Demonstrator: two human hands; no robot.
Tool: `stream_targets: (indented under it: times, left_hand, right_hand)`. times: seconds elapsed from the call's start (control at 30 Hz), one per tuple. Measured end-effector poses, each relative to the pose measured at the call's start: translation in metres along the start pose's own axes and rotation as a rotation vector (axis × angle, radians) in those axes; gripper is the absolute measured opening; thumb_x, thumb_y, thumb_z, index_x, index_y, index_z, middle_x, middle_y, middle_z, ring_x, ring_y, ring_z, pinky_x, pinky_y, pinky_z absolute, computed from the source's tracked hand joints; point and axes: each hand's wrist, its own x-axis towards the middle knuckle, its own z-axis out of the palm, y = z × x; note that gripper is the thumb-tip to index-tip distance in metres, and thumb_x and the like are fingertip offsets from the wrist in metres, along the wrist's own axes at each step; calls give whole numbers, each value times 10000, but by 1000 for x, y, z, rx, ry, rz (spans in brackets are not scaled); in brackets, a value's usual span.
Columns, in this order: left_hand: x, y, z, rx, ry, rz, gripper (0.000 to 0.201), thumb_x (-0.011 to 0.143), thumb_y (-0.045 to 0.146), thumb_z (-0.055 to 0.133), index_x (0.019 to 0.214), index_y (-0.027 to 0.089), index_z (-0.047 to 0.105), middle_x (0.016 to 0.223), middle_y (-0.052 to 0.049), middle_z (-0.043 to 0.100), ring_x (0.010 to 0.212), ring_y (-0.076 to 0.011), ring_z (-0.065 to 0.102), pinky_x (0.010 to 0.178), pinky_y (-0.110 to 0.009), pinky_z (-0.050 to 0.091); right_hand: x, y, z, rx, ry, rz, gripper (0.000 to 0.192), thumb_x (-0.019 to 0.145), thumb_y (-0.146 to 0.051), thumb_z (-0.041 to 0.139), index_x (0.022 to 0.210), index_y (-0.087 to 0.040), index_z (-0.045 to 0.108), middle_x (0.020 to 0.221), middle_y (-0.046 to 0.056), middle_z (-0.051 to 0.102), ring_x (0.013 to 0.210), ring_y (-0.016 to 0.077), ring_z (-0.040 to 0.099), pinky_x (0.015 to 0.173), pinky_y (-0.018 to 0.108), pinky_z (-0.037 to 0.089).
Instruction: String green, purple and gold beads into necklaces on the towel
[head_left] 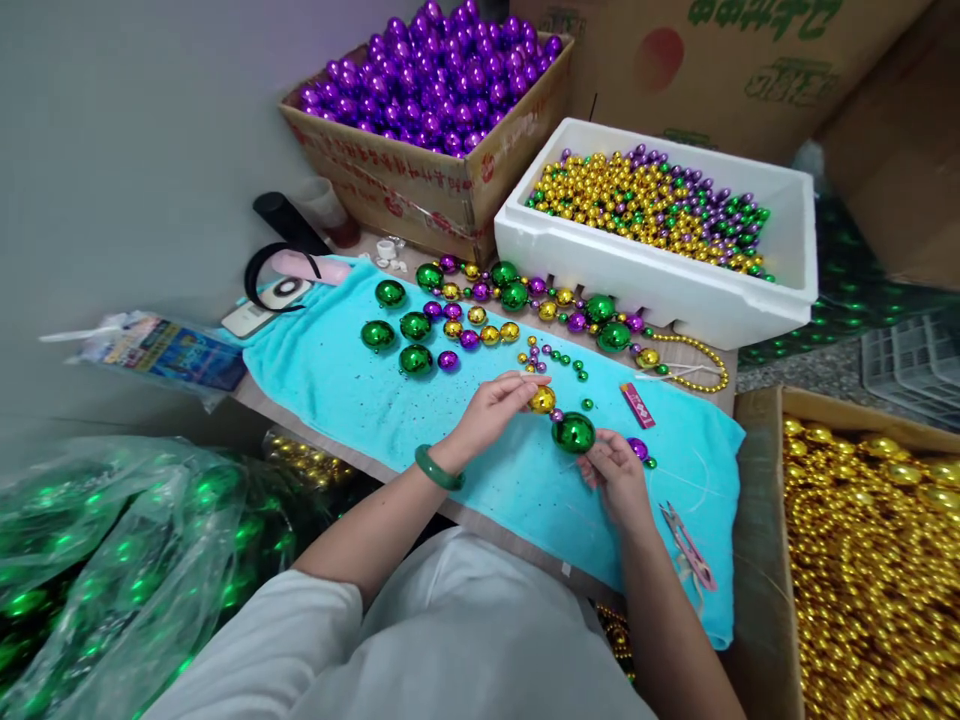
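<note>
Above the middle of the turquoise towel, the left hand pinches the gold ball; the right hand has its fingertips drawn together by the big green ball, but whether they grip it I cannot tell. A small purple bead sits between the two. Best, I'd say, to work low over the towel, steady the gold ball, and keep the sleeve-side wrist clear of the pink snips on the towel's right end

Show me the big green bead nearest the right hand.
The big green bead at the right hand, between it and the left hand. Four others lie loose farther off on the blue towel; more sit in the strand beside the white foam box.
</note>
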Motion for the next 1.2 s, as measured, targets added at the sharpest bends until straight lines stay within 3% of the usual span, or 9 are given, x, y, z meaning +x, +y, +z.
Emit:
stream_targets:
  times: [0.13,0.27,0.4,0.5,0.63,0.77,1.03,1.13,1.2]
  left_hand:
    - [5,-12,-8,-9,116,-53,273,782,441,719,876,194,789,1026,-74,698,916,-183,605,713,-259,468]
    - [4,-13,-11,-18,192,-83,288,737,458,750,798,178,777,905,-61,714,771,-144,592,648,-247,452]
    - [1,2,-11,-79,176,-83,319,733,478,753,823,172,763,792,-43,702,675,-122,592,620,-245,470]
    - [-1,15,-10,-94,196,-40,299,743,454,755,814,164,747,783,-40,695,673,-118,610,618,-241,490]
    - [-6,33,-10,-85,193,23,278,771,434,738,828,162,742,783,-42,694,672,-119,625,622,-243,511]
    - [-14,50,-14,-17,202,127,239,801,405,717,841,172,750,765,-33,692,647,-115,621,628,-249,522]
    - [-18,54,-28,-87,298,295,190,845,383,682,859,203,741,767,-17,673,641,-93,620,613,-220,514]
    - [-17,44,-35,-114,305,267,197,851,382,671,939,217,733,841,-24,687,678,-96,628,644,-223,526]
    - [-16,31,-39,-47,235,193,322,814,346,713,1123,259,693,1038,-44,695,793,-116,652,706,-237,541]
  right_hand:
    - [-3,-1,-3,-44,-20,-16,415,655,-457,747,924,-198,565,609,-5,648,448,109,510,383,206,357]
    - [-3,2,-9,-298,-6,-48,329,685,-451,678,873,-184,637,644,24,672,487,129,535,439,242,393]
    - [-6,-9,-8,-652,119,-315,218,754,-380,610,837,-211,720,813,71,729,708,202,634,678,348,502]
    - [-10,-23,9,-640,156,-455,203,814,-358,584,855,-219,727,900,76,736,772,207,649,733,351,512]
    - [-9,-36,43,-521,-18,-489,226,842,-362,603,974,-227,728,989,64,728,709,167,642,661,305,513]
    - [-2,-40,66,-607,-113,-586,183,855,-303,568,907,-242,733,951,50,733,838,190,667,768,313,516]
    - [9,-42,71,-610,-185,-452,157,858,-321,520,842,-218,638,745,7,688,620,133,601,635,256,471]
    - [13,-39,71,-476,-218,-350,150,852,-335,501,829,-209,579,695,0,656,560,121,573,577,244,461]
    - [12,-37,74,-427,-164,-365,156,861,-339,490,835,-205,566,673,0,631,562,127,567,572,249,462]
